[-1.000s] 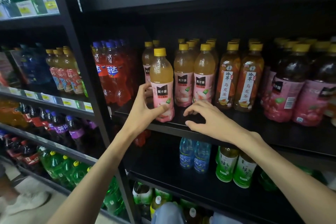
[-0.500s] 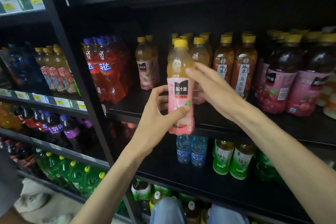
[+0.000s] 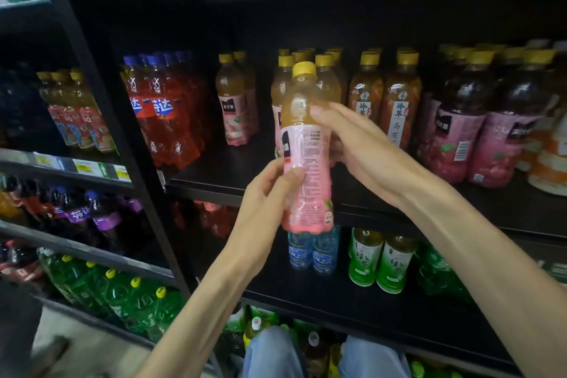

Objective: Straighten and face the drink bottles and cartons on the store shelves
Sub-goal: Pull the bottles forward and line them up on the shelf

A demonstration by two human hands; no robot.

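The peach juice bottle [image 3: 306, 144] with the yellow cap is off the shelf, held upright in the air in front of the middle shelf [image 3: 214, 186], its pink label turned so the small print faces out and the brand panel sits round to the left. The left hand [image 3: 270, 193] pinches its lower body between thumb and fingers, and the right hand [image 3: 362, 147] wraps round the far side at the label's top, fingertips [image 3: 319, 112] pressed on the shoulder. To my eye it is mid-turn, so this bottle is not yet faced or set down.

Behind it, the row of matching peach bottles [image 3: 285, 92] stands upright in its lane, and one more pair [image 3: 234, 107] stands apart to the left with a bare gap of shelf between. That gap looks like where work remains. The oolong tea bottles [image 3: 399, 107] to the right show their labels forward and seem done; the darker pink-labelled bottles [image 3: 454, 132] beyond show a barcode, so they likely need turning.

The shelving is black metal, dim under the upper shelf. Green tea bottles [image 3: 380, 261] and blue water bottles [image 3: 313, 252] stand on the level below, red soda [image 3: 162, 113] on the left
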